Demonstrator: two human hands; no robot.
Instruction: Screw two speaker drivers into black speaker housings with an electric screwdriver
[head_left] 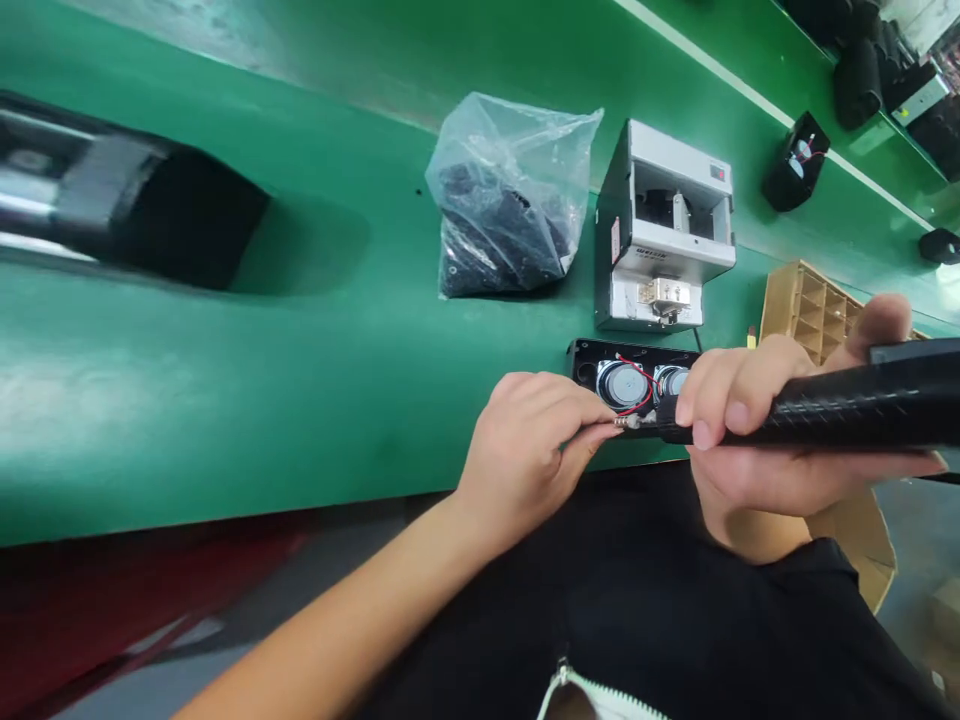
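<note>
At the far left, a black object with shiny silver parts (127, 190) lies on the green bench (337, 400); it is partly cut by the edge of the view and somewhat blurred. To the right of it, well apart, stands a clear plastic bag (517, 200) filled with dark pieces. Below this bag, at the front edge of the bench, the left hand (532, 435) has its thumb and fingers pinched together on a small ringed metal piece (621, 423). Just behind the fingertips lies a black housing (585, 352), in which two round speakers (624, 385) and red wires can be seen. Behind the housing stands a grey machine (679, 255) with an open front. More to the right, the right hand (757, 420) is closed around a thick black tool (847, 405), held almost level, and its narrow end points to the left hand, over the housing. Behind the right hand is a cardboard box with compartments (814, 310), and farther back stands a black box with wires (796, 165).
</note>
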